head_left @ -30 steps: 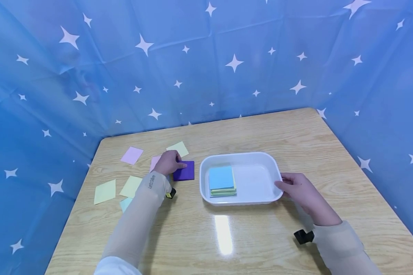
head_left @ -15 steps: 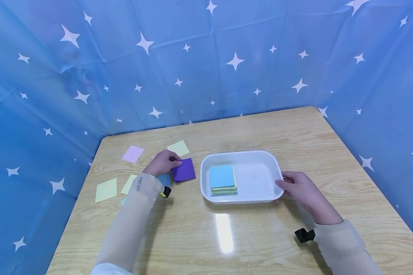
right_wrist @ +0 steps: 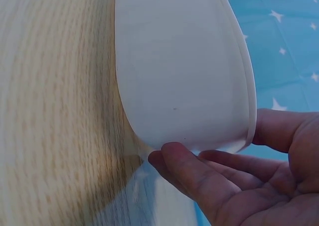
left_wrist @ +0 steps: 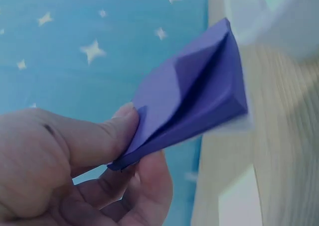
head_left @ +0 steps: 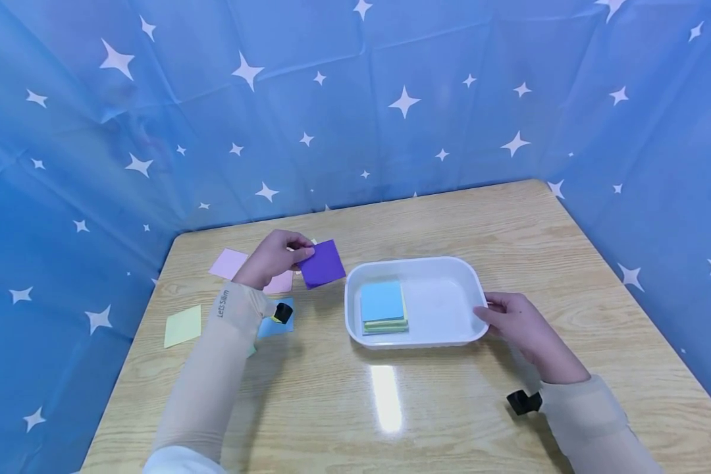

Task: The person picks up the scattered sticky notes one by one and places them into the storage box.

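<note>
My left hand (head_left: 275, 258) pinches a purple pad of paper (head_left: 326, 264) by its edge, raised above the table left of the white tray (head_left: 444, 316). In the left wrist view, the thumb and fingers of the left hand (left_wrist: 84, 161) grip one corner of the purple pad (left_wrist: 199, 91), whose top sheet lifts at the far side. A stack of blue, yellow and green paper squares (head_left: 382, 303) lies in the tray's left half. My right hand (head_left: 518, 329) holds the tray's right end; in the right wrist view, its fingers (right_wrist: 184, 166) lie against the tray's outer wall (right_wrist: 184, 71).
Left of the tray, a blue square (head_left: 277, 322), a pink square (head_left: 281, 282), a lilac square (head_left: 228, 263) and a pale yellow square (head_left: 182, 326) lie on the wooden table (head_left: 332, 395). A blue curtain with white stars (head_left: 332, 105) hangs behind.
My left hand has lifted the purple pad off the table, moving it away from me and slightly right. The blue and pink squares show more now. The right hand stays at the tray.
</note>
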{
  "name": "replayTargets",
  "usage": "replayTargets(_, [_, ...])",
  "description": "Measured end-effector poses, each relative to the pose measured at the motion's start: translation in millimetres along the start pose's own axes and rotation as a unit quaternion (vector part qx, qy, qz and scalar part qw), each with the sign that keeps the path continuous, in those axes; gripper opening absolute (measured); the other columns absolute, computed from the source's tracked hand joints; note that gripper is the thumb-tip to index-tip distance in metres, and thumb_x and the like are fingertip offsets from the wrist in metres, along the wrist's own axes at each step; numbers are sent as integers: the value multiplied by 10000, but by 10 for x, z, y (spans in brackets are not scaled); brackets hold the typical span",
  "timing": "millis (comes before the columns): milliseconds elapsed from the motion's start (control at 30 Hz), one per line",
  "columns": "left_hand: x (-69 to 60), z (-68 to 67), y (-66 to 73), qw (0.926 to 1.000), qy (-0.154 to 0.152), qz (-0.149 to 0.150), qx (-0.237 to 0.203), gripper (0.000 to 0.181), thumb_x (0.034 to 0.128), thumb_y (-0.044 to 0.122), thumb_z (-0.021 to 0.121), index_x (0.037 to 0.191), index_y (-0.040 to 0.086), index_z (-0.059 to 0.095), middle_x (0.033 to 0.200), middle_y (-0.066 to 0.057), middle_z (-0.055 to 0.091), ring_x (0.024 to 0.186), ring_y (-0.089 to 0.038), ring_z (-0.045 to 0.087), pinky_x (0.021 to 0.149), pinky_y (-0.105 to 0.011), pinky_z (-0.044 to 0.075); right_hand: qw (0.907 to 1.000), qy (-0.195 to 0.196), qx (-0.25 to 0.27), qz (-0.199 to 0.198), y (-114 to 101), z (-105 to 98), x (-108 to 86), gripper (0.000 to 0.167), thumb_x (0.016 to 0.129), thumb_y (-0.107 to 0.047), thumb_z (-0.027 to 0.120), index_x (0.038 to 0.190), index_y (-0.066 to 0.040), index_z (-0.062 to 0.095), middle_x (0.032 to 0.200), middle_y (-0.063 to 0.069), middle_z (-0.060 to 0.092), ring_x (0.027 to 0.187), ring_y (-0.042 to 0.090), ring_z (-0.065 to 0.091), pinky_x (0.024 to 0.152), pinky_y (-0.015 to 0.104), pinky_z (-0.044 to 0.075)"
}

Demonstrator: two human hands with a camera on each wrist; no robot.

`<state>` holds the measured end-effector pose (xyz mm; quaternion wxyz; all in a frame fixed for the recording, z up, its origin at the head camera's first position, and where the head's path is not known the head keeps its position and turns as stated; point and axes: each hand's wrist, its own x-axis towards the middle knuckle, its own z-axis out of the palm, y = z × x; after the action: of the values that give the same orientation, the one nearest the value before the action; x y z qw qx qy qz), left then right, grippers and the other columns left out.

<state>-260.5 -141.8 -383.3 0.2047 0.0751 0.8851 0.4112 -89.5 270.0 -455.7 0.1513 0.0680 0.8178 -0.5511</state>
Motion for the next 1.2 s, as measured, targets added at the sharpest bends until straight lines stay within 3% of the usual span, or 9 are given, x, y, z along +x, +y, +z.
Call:
replayTargets(100, [24,98,167,9996,-166,237,-71,240,1021,147,636,1227,42,698,1153,-151,658,932,-225,701,852,-346,643,10000,1,27,-27,0,1,-2,543,1071,-142,519,1466,199,370,1378,392,550,1187,326,665,892,281,623])
replayTargets(267, [100,359,409,9964,-632,544,-164,224,1005,135,659,1196,32,719,1096,-147,666,906,-217,695,871,-402,644,9999,4,73,-72,8,9,-1,533,1067,-131,526,1457,201,384,1361,392,564,1170,308,672,882,279,625])
replayTargets(500, [207,724,654,9941,-934,545,-104,195,973,184,712,1149,117,765,1045,-94,686,896,-204,660,833,-377,650,9998,-17,163,-79,8,19,-5,537,1066,-132,530,1461,200,381,1369,392,559,1171,306,674,885,285,626])
replayTargets(800, [326,1074,753,9899,-1300,539,-155,176,934,183,762,1104,148,794,1056,-63,731,908,-206,690,780,-307,644,9998,11,189,-64,29,24,-11,528,1068,-128,523,1460,197,384,1380,390,553,1195,322,662,911,311,621])
replayTargets(1033, [360,1326,791,9905,-1310,430,18,171,926,197,770,1091,165,800,1043,-28,731,889,-179,679,745,-271,622,9998,65,172,-87,12,20,-14,523,1064,-123,527,1457,194,393,1375,389,559,1187,321,668,907,307,622])
replayTargets(1200, [351,1481,845,9886,-1383,556,233,167,930,194,764,1089,158,800,1009,-18,735,844,-158,670,707,-248,604,9997,65,202,-134,12,15,-19,520,1060,-117,530,1450,200,398,1369,389,564,1178,328,676,913,310,620])
